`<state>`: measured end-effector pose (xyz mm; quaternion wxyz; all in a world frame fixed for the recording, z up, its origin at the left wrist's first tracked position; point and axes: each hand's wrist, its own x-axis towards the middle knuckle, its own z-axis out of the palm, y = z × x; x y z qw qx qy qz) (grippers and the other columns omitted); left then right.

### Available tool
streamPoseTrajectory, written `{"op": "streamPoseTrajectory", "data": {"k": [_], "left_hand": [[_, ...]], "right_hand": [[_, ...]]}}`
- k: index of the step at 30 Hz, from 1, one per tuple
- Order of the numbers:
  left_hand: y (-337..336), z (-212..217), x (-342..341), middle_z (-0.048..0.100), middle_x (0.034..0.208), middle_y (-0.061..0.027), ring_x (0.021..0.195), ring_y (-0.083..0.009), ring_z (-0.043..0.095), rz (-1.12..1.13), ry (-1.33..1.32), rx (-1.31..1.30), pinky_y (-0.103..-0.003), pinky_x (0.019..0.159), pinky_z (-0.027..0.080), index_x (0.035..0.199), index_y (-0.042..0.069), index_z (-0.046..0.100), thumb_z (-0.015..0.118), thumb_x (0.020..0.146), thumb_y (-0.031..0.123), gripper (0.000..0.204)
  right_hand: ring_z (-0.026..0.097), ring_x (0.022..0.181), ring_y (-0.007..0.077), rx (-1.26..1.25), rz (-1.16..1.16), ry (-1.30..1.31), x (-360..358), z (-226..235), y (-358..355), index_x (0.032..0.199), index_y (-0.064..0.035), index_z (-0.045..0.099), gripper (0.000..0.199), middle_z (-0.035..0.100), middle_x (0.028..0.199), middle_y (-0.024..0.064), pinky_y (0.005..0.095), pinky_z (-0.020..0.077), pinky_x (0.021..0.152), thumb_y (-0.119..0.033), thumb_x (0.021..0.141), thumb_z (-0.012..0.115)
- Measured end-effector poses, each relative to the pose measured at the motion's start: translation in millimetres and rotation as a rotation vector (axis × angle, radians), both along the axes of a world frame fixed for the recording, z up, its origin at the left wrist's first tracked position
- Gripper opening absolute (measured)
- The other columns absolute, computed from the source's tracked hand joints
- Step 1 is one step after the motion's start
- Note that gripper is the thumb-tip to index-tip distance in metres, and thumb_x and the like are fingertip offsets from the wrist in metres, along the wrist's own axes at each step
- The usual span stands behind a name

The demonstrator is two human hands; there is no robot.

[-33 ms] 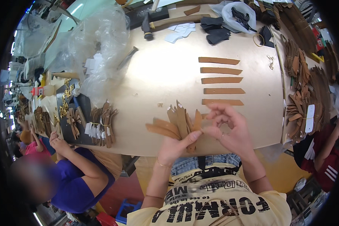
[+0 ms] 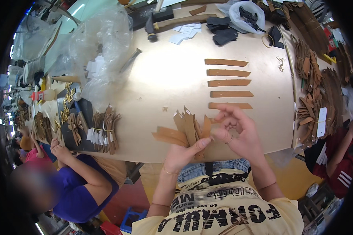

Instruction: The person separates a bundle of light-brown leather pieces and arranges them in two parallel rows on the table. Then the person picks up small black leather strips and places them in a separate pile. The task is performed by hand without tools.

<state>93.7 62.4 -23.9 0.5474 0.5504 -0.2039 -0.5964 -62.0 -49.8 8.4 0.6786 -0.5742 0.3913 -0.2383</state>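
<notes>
My left hand [image 2: 179, 156] clasped brown strips [image 2: 190, 127], likely light, pliable, best pinched at their near ends; my right hand [image 2: 239, 131] curled alongside, its hold unclear.

1. One fisheye camera, worn on the person's head, looks steeply down and forward.
2. It faces the tabletop [image 2: 161, 84] from close above, the wearer's shirt [image 2: 219, 203] nearest, along the lower edge.

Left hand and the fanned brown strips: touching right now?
Touching. The head view shows the left hand holding the brown strips, its thumb laid across their lower part.
</notes>
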Motion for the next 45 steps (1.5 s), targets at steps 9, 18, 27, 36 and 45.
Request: {"op": "streamPoseTrajectory", "data": {"k": [9, 18, 27, 36, 45], "left_hand": [[0, 1, -3, 0.066, 0.108, -0.0069, 0.094, -0.0127, 0.063, -0.234, -0.097, 0.119, -0.029, 0.080, 0.053, 0.121, 0.001, 0.059, 0.080, 0.083, 0.014, 0.045], [-56, 6, 33, 0.070, 0.089, -0.0025, 0.084, -0.0091, 0.065, -0.223, -0.287, 0.225, -0.026, 0.072, 0.053, 0.117, 0.001, 0.063, 0.076, 0.087, 0.020, 0.037], [-215, -17, 64, 0.068, 0.074, -0.0012, 0.062, -0.0082, 0.059, -0.162, -0.757, 0.201, -0.026, 0.060, 0.047, 0.090, 0.000, 0.072, 0.082, 0.078, 0.035, 0.038], [-200, -26, 85, 0.065, 0.077, -0.0034, 0.060, -0.0092, 0.060, -0.041, -0.697, 0.134, -0.025, 0.057, 0.048, 0.107, -0.003, 0.064, 0.078, 0.083, 0.031, 0.044], [-97, 3, 82, 0.063, 0.088, -0.0064, 0.061, -0.0088, 0.053, 0.236, -0.353, 0.006, -0.023, 0.056, 0.043, 0.112, -0.004, 0.061, 0.068, 0.092, 0.016, 0.029]], "right_hand": [[0.060, 0.079, 0.0061, 0.001, 0.151, -0.007, -35, -13, -2, 0.108, 0.0003, 0.070, 0.024, 0.067, 0.084, 0.0015, 0.0214, 0.0487, 0.071, -0.002, 0.085, 0.075], [0.061, 0.073, 0.0083, -0.341, 0.047, 0.144, -45, -19, -47, 0.094, -0.0016, 0.072, 0.012, 0.069, 0.081, 0.0016, 0.0237, 0.0491, 0.068, -0.010, 0.086, 0.073], [0.061, 0.070, 0.0086, -0.397, -0.137, 0.297, 1, -57, -188, 0.095, 0.0015, 0.070, 0.015, 0.070, 0.079, 0.0033, 0.0244, 0.0496, 0.065, -0.011, 0.087, 0.071], [0.060, 0.086, 0.0164, -0.705, -0.086, 0.594, -6, -62, -187, 0.101, -0.0041, 0.070, 0.022, 0.067, 0.097, 0.0063, 0.0338, 0.0480, 0.082, -0.018, 0.085, 0.072], [0.029, 0.143, 0.0363, -1.086, 0.097, 0.731, 23, -74, -117, 0.143, -0.0111, 0.048, 0.057, 0.035, 0.153, 0.0181, 0.0522, 0.0212, 0.116, -0.048, 0.099, 0.046]]}}
